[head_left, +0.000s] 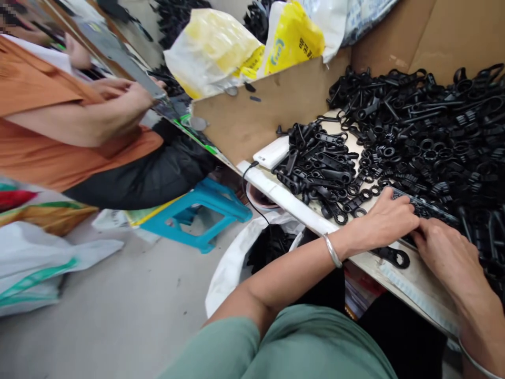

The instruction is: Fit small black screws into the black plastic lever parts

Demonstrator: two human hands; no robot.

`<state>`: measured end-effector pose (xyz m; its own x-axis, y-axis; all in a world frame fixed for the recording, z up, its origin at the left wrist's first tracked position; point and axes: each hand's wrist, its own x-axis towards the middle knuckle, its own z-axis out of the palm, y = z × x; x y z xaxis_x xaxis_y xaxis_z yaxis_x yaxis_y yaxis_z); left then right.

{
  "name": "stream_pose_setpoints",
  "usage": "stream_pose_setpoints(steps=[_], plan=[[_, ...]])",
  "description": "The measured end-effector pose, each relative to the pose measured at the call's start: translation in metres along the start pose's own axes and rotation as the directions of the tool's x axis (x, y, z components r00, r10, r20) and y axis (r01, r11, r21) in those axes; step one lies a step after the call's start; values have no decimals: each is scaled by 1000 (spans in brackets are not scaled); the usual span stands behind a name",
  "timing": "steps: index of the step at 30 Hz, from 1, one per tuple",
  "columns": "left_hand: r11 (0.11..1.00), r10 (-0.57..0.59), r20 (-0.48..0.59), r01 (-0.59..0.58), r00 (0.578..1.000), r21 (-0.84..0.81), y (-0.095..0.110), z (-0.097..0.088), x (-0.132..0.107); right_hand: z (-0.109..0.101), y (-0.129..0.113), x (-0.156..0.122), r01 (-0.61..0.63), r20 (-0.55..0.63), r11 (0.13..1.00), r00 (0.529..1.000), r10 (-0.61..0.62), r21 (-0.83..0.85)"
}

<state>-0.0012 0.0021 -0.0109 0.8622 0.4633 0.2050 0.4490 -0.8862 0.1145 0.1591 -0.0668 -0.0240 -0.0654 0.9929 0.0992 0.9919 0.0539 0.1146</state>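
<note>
My left hand [389, 218], a silver bangle on its wrist, has its fingers closed over the left end of a dark, narrow rectangular piece [430, 207] with a greyish see-through rim. Close beside it, my right hand [450, 252] is bent inward at the near side of the same piece, its thumb close to the left fingers. What lies under the palms is hidden. A black plastic part with a toothed ring end [396, 258] rests on the table below the hands. A large heap of black plastic parts [430, 142] spreads behind them.
A smaller pile of black strap-like parts [325, 163] lies left of my hands, beside a white power bank [272, 152] with a cable. A cardboard divider [260, 110] borders the table. Below are a white sack [232, 268] and a blue stool [193, 210]. A person in orange [79, 121] sits at left.
</note>
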Motion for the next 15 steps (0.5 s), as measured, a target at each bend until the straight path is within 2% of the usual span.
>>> stream_pose_setpoints(steps=[5, 9, 15], plan=[[993, 79, -98, -70, 992, 90, 4, 8, -2, 5, 9, -3, -38, -2, 998, 999, 39, 57], [991, 55, -162, -35, 985, 126, 6, 13, -5, 11, 20, -7, -42, -78, 993, 996, 51, 109], [991, 62, -196, -38, 979, 126, 4, 19, -6, 4, 11, -12, -16, -104, 999, 994, 12, -44]])
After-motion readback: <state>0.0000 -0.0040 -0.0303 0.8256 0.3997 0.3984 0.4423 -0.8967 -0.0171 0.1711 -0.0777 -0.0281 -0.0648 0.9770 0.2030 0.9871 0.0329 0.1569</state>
